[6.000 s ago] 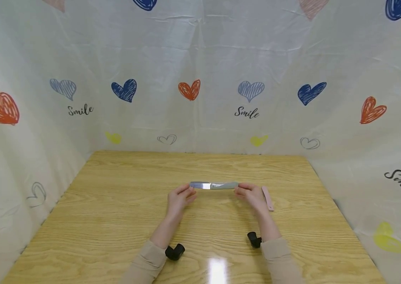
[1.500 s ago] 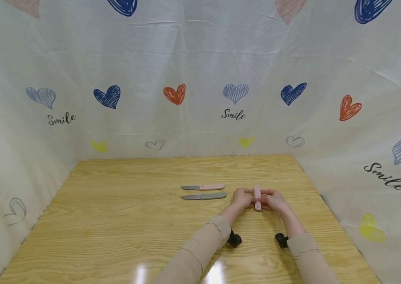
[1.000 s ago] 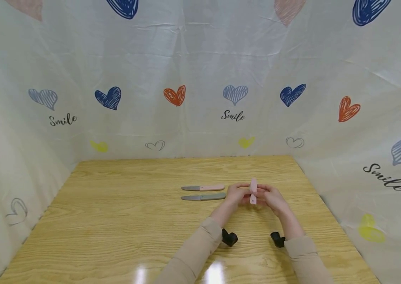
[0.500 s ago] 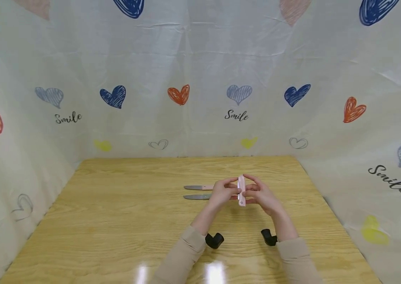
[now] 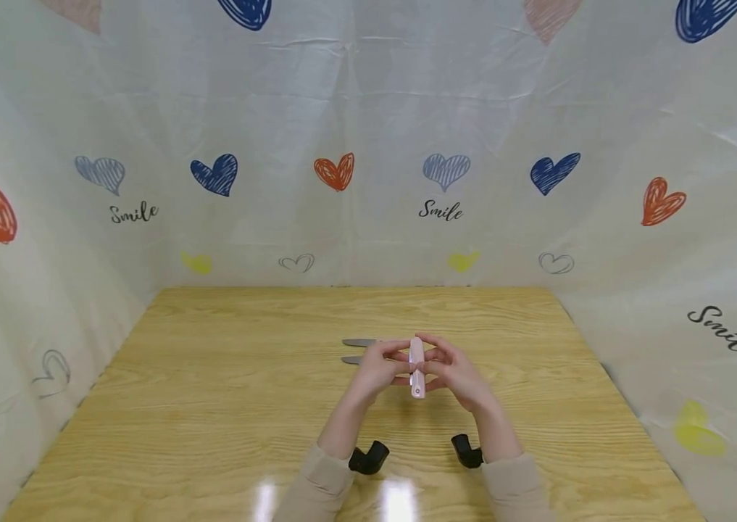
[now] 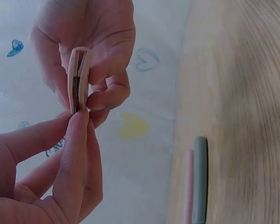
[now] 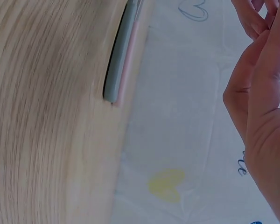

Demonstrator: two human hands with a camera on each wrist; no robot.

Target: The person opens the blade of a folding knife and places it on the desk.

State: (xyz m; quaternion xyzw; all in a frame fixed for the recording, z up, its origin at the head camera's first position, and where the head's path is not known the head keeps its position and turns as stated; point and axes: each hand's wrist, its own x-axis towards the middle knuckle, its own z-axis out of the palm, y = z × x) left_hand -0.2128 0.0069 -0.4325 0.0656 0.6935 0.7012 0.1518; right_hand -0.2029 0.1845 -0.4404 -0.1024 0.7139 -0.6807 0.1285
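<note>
A pink folding knife (image 5: 417,367) is held up above the table, its long side pointing away from me. My left hand (image 5: 376,371) pinches it from the left, while my right hand (image 5: 456,374) pinches it from the right. In the left wrist view the slot of the folding knife (image 6: 85,70) faces the camera and a dark strip shows inside. Two unfolded knives lie side by side behind my left hand; in the head view only their blades show, the far blade (image 5: 359,342) and the near blade (image 5: 351,359). Their handles, a grey-green handle (image 6: 201,179) and a pink handle (image 6: 188,186), appear in the left wrist view.
The wooden table (image 5: 211,406) reaches back to a white curtain (image 5: 381,94) printed with hearts, which also hangs along both sides. A black wrist camera mount (image 5: 369,458) sits at the left wrist and another black mount (image 5: 467,451) at the right.
Six seconds ago both hands held the grey-green knife, with the pink folding knife lying at the right. Since then the folding knife has been lifted and carried left, in front of the two knives.
</note>
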